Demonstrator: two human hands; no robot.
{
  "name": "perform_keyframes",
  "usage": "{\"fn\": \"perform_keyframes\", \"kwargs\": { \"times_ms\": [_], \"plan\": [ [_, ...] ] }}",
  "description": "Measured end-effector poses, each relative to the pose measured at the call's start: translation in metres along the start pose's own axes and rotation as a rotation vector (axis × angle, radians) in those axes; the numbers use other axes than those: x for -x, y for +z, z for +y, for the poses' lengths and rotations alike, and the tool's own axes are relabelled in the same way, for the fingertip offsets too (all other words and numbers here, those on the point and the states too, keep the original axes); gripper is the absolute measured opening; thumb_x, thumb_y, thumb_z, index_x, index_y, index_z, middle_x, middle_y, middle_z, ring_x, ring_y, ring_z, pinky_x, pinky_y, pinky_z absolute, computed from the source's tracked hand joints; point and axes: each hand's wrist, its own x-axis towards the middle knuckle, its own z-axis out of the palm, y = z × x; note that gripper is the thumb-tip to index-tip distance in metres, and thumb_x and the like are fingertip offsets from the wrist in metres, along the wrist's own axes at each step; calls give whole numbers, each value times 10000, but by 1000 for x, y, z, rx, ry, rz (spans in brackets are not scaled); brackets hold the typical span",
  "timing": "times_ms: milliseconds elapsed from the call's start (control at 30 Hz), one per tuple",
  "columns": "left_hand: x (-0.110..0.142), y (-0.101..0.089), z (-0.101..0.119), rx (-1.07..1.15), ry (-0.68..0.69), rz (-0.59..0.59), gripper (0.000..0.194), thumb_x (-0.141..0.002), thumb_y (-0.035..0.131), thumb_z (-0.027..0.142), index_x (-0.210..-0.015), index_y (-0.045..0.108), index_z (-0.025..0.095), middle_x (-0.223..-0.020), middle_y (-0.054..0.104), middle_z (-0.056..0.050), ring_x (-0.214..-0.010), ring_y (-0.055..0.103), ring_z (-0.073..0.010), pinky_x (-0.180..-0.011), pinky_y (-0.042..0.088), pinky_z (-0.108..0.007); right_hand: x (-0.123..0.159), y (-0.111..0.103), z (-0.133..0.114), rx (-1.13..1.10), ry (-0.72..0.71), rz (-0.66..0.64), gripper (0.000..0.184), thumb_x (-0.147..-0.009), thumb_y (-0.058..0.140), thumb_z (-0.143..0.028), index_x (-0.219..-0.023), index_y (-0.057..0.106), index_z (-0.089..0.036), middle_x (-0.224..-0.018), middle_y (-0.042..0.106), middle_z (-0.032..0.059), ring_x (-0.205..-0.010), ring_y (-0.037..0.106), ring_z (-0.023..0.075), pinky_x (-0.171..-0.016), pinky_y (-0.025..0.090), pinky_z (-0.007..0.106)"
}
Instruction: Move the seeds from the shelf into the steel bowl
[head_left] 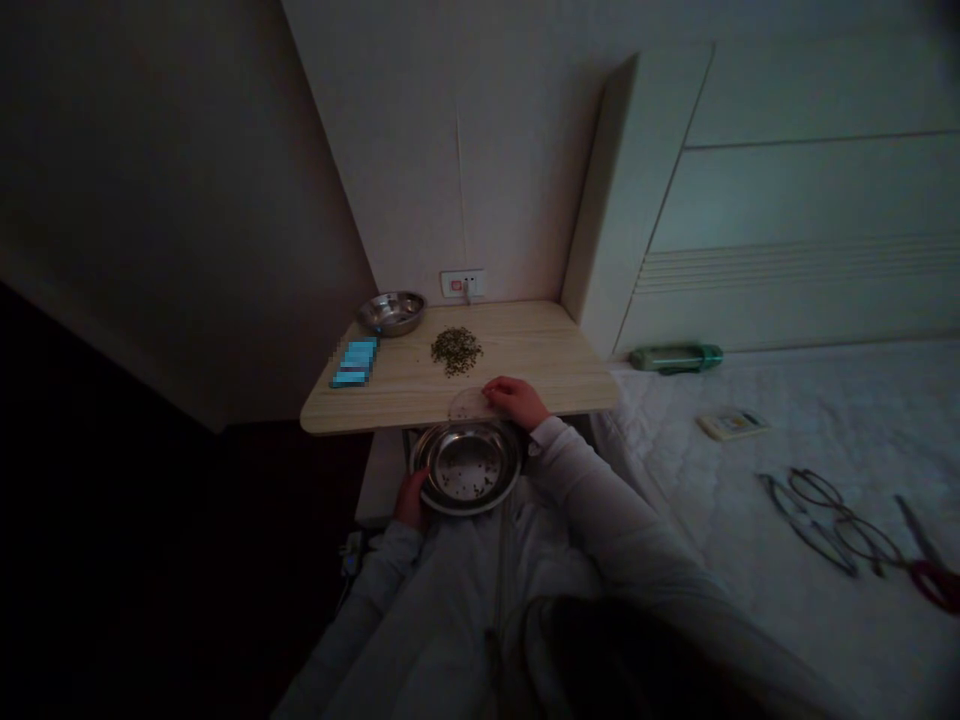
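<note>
My left hand [412,500] is closed on the left rim of a shiny metal bowl [466,468], held just below the table's front edge. Several small dark green bits lie scattered in its bottom. At the table edge above the bowl, my right hand [519,401] pinches a thin, clear, rounded plastic piece [466,405], which rests flat on the wood. Whether that piece is a lid or a scraper I cannot make out in the dim light. Behind it on the table sits a loose pile of small green-brown beans or seeds [456,351].
The small wooden table [540,345] stands against the wall. A second metal bowl [393,312] and a blurred-out phone-like item [355,362] sit on its left. A wall socket [463,284] is behind. On the bed lie a green bottle [675,357], glasses [817,520] and red-handled scissors [934,583].
</note>
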Motion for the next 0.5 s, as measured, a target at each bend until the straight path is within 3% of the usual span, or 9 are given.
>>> {"fn": "perform_keyframes", "kwargs": {
  "times_ms": [267,433,500],
  "plan": [
    [6,8,6,51,-124,49,121,-508,600,302,-561,570,198,-630,606,-18,-731,572,-213,-683,433,-331,-3,0,5,-17,19,3,152,-666,522,-276,-742,600,-171,-573,590,-27,-566,513,96,-592,389,218],
    [9,7,10,-68,-28,27,33,-520,580,209,-551,569,210,-679,605,-43,-895,539,-256,-759,414,-352,-5,0,6,5,-1,51,136,-675,508,-265,-733,587,-170,-580,590,-25,-583,523,98,-621,397,223],
    [11,6,13,-109,2,22,119,-464,597,126,-543,577,213,-678,599,-38,-958,509,-262,-797,398,-341,-5,0,5,22,-12,51,135,-678,507,-260,-739,587,-170,-587,592,-23,-584,524,97,-631,401,226]
  ]
}}
